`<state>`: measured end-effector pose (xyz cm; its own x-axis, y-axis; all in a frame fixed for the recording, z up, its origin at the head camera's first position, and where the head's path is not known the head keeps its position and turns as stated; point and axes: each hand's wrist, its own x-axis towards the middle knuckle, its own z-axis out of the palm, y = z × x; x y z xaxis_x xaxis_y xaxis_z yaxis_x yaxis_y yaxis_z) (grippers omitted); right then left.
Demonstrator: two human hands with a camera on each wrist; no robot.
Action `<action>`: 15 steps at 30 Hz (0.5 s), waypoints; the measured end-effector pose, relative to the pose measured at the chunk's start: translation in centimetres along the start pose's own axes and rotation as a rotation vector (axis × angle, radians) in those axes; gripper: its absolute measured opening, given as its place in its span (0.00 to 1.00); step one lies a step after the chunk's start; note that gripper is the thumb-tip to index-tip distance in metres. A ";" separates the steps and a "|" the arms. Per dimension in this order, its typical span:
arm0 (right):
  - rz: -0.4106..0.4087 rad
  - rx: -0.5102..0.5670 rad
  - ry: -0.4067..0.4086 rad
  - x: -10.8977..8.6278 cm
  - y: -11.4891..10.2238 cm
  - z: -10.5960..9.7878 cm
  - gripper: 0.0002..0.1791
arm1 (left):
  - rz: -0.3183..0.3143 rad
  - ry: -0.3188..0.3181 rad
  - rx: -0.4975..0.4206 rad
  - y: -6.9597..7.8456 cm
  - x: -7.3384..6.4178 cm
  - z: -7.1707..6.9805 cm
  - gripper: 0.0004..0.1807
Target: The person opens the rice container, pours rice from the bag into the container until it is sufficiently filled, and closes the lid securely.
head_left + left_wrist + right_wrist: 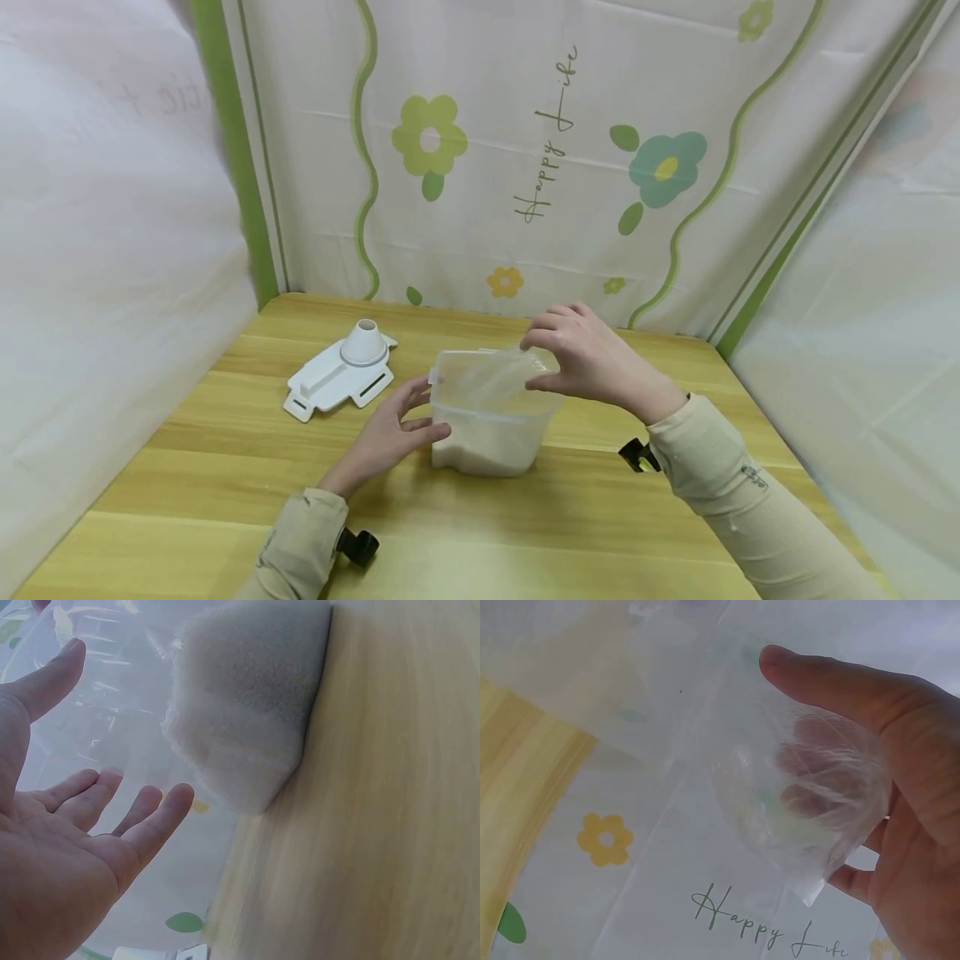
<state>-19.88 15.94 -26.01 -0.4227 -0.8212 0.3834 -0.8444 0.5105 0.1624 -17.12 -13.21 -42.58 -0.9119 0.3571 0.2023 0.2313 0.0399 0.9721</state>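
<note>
A translucent plastic container (491,417) stands on the table, its lower part filled with white grains (247,697) that look like rice. My left hand (393,433) is at the container's left side, thumb toward the front and fingers spread toward the back. In the left wrist view its fingers are loosely bent against or close beside the wall; contact is hard to tell. Above the container's right rim, my right hand (588,362) grips a clear, crinkled plastic bag (780,802) between thumb and fingers. The bag slants down to the left into the container's opening.
A white lid (337,379) with side latches and a cone-shaped spout (365,342) lies left of the container, behind my left hand. The wooden table (187,475) meets a flower-printed curtain (480,167) at the back. White curtains hang at both sides.
</note>
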 end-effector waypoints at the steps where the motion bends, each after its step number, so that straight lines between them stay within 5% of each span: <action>1: 0.003 0.004 0.005 -0.1 0.0 0.0 0.24 | -0.003 0.000 0.000 0.0 0.0 0.0 0.42; 15: 0.065 0.038 0.005 -1.4 -0.2 0.3 0.22 | -0.007 0.008 -0.006 0.2 -0.1 0.1 0.42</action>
<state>-19.22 16.90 -26.88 -0.4759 -0.7851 0.3964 -0.8270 0.5529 0.1022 -16.96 -13.11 -42.46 -0.9164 0.3490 0.1962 0.2225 0.0366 0.9742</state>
